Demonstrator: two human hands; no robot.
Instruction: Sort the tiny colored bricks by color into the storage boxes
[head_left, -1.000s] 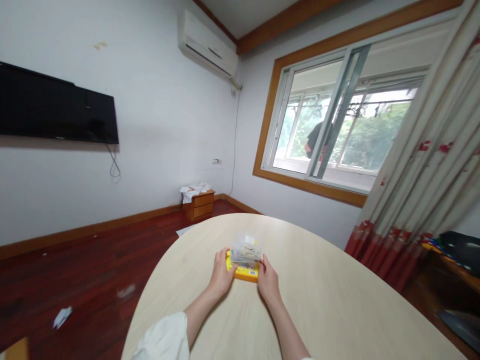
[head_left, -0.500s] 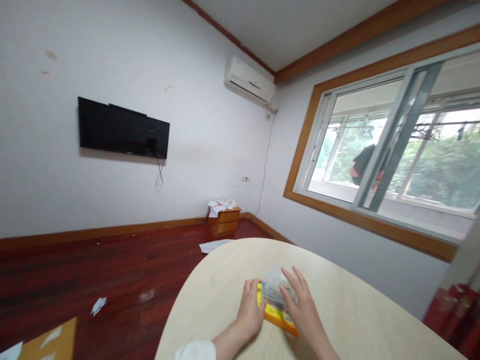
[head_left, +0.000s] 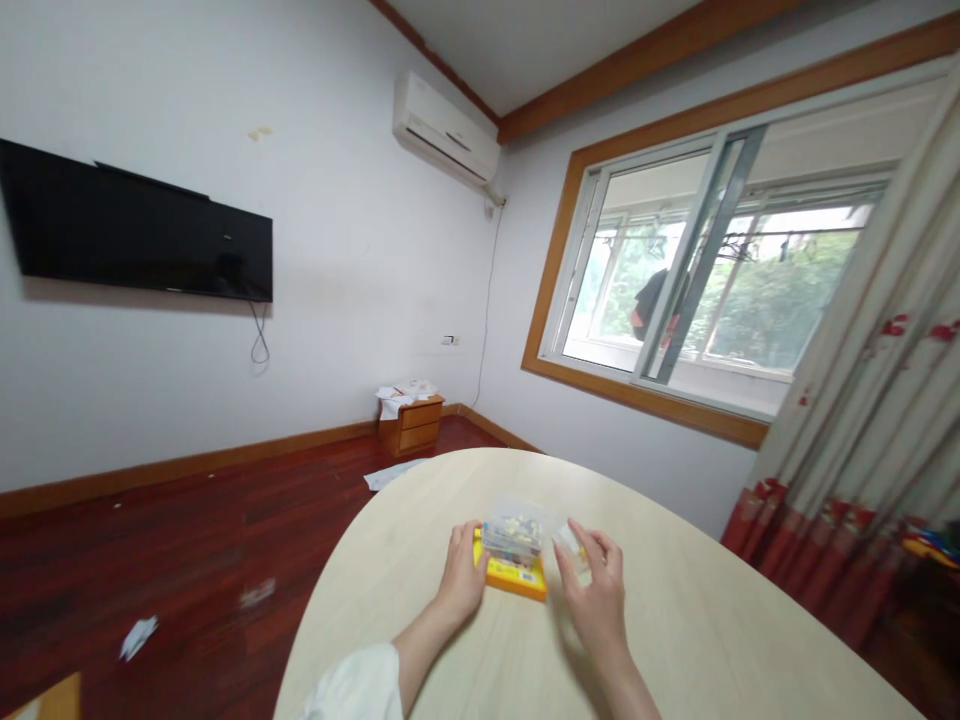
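Observation:
A clear plastic box (head_left: pixel 512 532) with many small pale and dark pieces inside sits on a flat yellow box (head_left: pixel 516 577) on the table. My left hand (head_left: pixel 461 572) is closed on the yellow box's left edge, its thumb at the front and fingers behind, beside the clear box. Just right of the boxes, my right hand (head_left: pixel 596 582) pinches a see-through plastic piece (head_left: pixel 568 543) with some white and yellow on it. Blur keeps me from telling whether this is a lid or a bag.
Both boxes rest on a pale round-edged wooden table (head_left: pixel 420 530). Beyond it a small wooden cabinet (head_left: pixel 420 428) holds papers. Paper scraps (head_left: pixel 139 637) lie on the dark red floor. A long curtain (head_left: pixel 847 430) hangs at the right by the window.
My right hand has moved from over the clear box to its right side, holding the see-through piece. My left hand keeps its grip on the yellow box. The head view has turned right.

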